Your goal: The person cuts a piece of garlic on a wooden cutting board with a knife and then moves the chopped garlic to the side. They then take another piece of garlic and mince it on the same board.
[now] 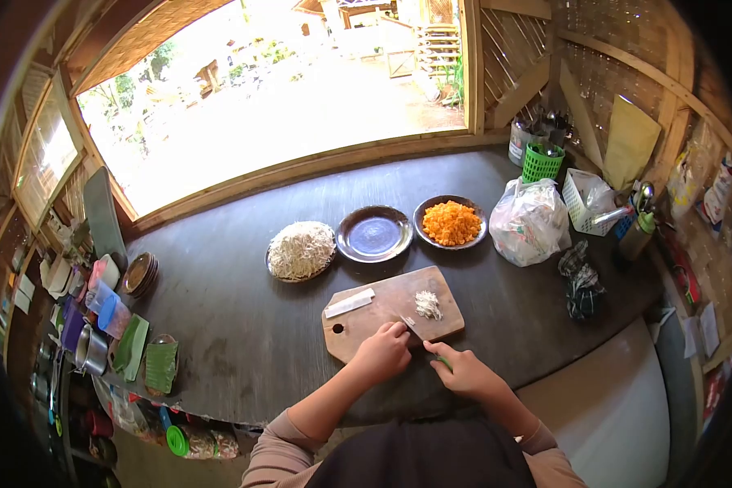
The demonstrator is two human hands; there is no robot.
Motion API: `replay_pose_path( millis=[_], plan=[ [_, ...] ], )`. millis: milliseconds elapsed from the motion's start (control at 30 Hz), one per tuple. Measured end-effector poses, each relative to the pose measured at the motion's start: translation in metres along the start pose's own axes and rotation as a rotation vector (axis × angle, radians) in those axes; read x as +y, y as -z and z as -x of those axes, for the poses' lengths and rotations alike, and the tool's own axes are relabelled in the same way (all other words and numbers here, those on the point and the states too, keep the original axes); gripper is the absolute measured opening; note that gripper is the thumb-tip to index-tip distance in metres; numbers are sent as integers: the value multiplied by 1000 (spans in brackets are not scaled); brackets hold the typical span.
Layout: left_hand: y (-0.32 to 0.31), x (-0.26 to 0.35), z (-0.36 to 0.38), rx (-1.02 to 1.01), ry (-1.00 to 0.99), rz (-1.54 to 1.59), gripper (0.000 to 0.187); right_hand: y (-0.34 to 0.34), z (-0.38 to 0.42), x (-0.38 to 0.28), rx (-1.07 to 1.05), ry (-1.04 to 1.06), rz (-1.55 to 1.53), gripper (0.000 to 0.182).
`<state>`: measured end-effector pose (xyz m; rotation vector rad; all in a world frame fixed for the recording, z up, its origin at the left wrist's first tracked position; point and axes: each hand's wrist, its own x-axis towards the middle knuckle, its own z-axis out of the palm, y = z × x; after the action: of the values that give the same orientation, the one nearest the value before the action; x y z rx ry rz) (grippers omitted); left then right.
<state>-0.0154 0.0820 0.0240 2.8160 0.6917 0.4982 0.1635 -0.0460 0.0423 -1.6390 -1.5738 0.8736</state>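
Note:
On the wooden cutting board [366,329], my left hand [385,351] is closed, its fingertips pressed on a small white piece beside the knife blade. My right hand [464,372] is wrapped round the green handle of a knife [411,324], whose blade points up and left over the board. A white block [349,303] lies at the board's upper left, and a small heap of white shreds [428,305] at its right. Behind the board stand a plate heaped with pale shreds [301,250], a dark plate [374,233] with nothing on it and a plate of orange bits [451,224].
A full plastic bag [530,221], a green basket [542,163], a white basket [587,201] and a dark crumpled bag [580,281] stand at the right. Stacked bowls [141,274], a metal pot [92,351] and green leaf pieces [162,366] are at the left.

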Motion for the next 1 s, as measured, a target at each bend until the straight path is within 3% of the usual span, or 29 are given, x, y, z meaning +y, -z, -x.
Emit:
replay_pose_path(
  millis=[100,200,300,367,433,500,700,800,867,1000],
  plan=[
    [5,4,0,-114,75,43,30,9,3,-16,-42,-83,-21,39],
    [6,4,-1,-106,85,79,29,0,-3,-8,-14,-56,-16,39],
    [7,3,-1,-119,-45,9,28,-15,-11,5,59,19,39,38],
    [1,0,0,0,-15,116,25,-16,-11,11,82,69,11,38],
    [-1,-4,0,-6,-31,118,25,-12,-9,9,106,125,-20,38],
    [-1,-5,0,-12,-45,126,25,0,0,-5,-2,-33,-20,38],
    [5,-1,0,-86,37,153,30,-1,1,-7,-21,-63,59,38],
    [1,-2,0,-97,17,151,30,-10,-5,4,42,33,58,38],
    [-3,-2,2,25,-11,124,25,-12,-8,7,56,50,50,38],
    [3,-3,0,-35,28,96,24,-6,-4,4,43,56,-4,39]
  ],
)
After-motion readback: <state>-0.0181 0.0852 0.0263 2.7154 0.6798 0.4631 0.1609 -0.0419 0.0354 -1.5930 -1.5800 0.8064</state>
